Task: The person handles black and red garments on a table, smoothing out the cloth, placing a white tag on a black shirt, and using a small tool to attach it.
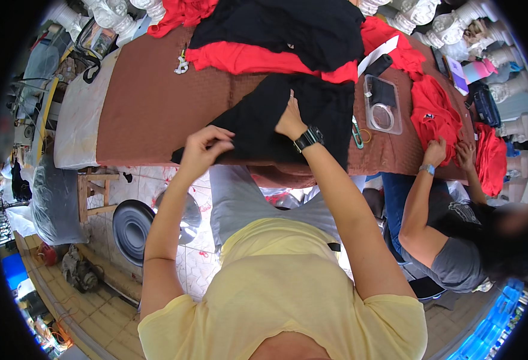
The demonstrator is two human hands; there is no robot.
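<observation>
Clock directions are taken from the middle of the black cloth, with 12 pointing away from the wearer.

1. Black cloth (324, 102): one, dark, spread fairly flat on the desk (138, 108), its lower side at the near edge.
2. Left hand (207, 147): between 8 and 9 o'clock, above the cloth's left part. Grip: fingers bent, thumb near them, blurred; cannot tell whether it has hold of cloth.
3. Right hand (291, 120): about the middle, over the cloth. Grip: one finger extended toward 12, others folded in; cannot tell whether anything is held. Dark watch (307, 139) at the wrist.
4. Black garment (276, 30): 12 o'clock, on top of a red garment (246, 58).
5. Cutter (181, 63): 10 o'clock, white and green.
6. Snips (357, 135): 3 o'clock, teal, just beside the cloth.
7. Clear box (397, 114): 3 o'clock, beyond the snips; white ring (382, 117) inside.
8. Red shirt (435, 111): 3 o'clock, farther out; a co-worker's hands (436, 153) at its near end.
</observation>
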